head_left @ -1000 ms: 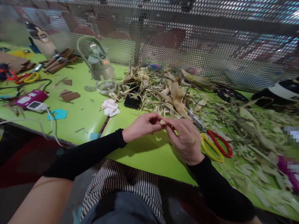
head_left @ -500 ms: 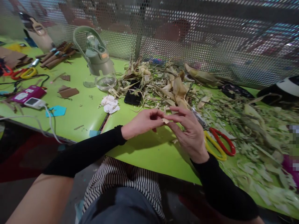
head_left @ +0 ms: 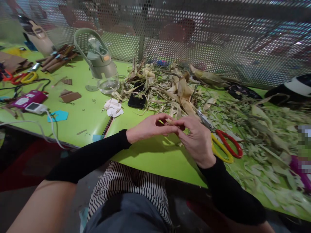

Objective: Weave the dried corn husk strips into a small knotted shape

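Over the front of a lime-green table [head_left: 150, 158], my left hand [head_left: 148, 127] and my right hand [head_left: 196, 139] meet fingertip to fingertip. Both pinch a small pale strip of dried husk [head_left: 170, 122] between thumbs and fingers. Both arms wear black sleeves. Scissors with one red and one yellow handle [head_left: 225, 147] lie just right of my right hand. A heap of dried husks and stalks [head_left: 177, 90] lies behind the hands.
A black phone [head_left: 136, 100] and a crumpled white tissue [head_left: 113, 107] sit left of the heap. A grey-green jug [head_left: 99, 63] stands further back. A pink device [head_left: 26, 98], white cable, cardboard bits and another pair of scissors lie at the left. Perforated metal screen [head_left: 194, 42] closes the back.
My right hand's fingers, spread half a second ago, have closed down onto the husk piece. Both hands stay together in about the same place.
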The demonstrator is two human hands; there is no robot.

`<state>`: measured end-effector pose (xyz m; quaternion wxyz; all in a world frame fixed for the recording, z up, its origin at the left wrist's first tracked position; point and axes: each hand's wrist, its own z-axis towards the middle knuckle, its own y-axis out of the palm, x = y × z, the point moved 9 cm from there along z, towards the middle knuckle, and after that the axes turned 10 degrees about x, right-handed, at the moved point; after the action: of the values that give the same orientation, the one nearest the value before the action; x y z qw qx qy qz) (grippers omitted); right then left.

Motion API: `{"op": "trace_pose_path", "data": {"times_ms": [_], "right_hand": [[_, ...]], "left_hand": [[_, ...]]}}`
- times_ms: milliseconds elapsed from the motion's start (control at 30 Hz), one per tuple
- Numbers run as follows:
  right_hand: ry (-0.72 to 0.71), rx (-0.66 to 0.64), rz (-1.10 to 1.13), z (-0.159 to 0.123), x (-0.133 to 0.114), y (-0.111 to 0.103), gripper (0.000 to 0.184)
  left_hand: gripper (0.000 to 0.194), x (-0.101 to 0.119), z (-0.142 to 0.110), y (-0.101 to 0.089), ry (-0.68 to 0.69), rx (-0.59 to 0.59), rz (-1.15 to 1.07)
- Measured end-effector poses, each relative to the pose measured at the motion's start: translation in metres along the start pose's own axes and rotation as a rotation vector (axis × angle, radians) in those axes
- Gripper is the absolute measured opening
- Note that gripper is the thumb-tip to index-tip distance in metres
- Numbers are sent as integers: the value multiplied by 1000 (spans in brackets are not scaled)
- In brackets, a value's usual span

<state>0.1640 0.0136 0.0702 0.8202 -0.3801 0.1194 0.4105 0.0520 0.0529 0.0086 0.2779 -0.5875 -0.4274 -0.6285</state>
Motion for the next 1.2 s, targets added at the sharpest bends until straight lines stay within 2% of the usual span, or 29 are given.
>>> {"op": "trace_pose_path", "data": {"times_ms": [100, 267, 433, 533, 633, 767, 867, 933, 1033, 1200], "right_hand": [[68, -26, 58, 0, 7, 3, 9], [291, 31, 270, -3, 28, 5, 11], [404, 104, 274, -6, 39, 4, 15], [454, 78, 240, -8, 46, 7, 24], [356, 63, 183, -5, 42, 5, 25], [-35, 131, -16, -1, 10, -6, 13], [-257, 117, -153, -6, -13, -2, 16], [-283, 77, -170, -7, -17, 2, 19], [-208, 45, -126, -5, -11, 5, 21], [-75, 6, -26, 1, 4, 3, 19]], "left_hand": [[33, 0, 1, 0, 23, 16, -4], [26, -8, 4, -2, -60, 79, -190], [14, -13, 7, -7, -101, 193, -310], [13, -15, 7, -8, -106, 213, -258], [15, -13, 7, -7, -54, 189, -114], [21, -12, 7, -8, 22, 178, 8], [36, -15, 9, -9, 22, 175, -3], [47, -20, 10, -9, -23, 156, -65], [60, -26, 10, -6, -118, 133, -170], [56, -21, 8, -8, -142, 147, -183]]}}
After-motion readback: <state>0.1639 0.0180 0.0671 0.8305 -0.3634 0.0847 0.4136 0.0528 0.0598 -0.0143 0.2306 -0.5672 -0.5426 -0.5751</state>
